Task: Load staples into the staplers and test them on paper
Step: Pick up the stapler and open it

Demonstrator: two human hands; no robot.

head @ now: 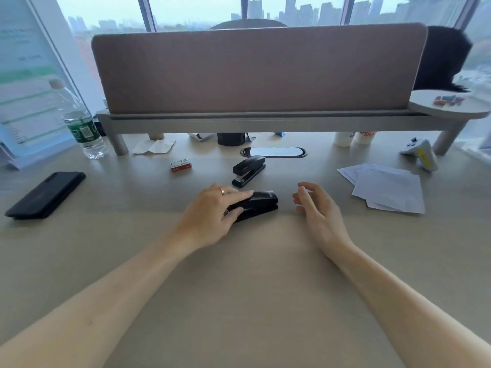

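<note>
The left hand [212, 208] covers the near stapler's [259, 204] left end, so how thumb and fingers close on that part cannot be told. Print on the small red staple box [181, 166] is too small and blurred to read, as are the label on the water bottle [79, 120] and the sheet on the stand [24, 83] cut off by the left edge. Things under the raised shelf [265, 123] show only their lower parts, and the dark shape [443, 59] behind the divider [255, 70] is blurred beyond telling.
</note>
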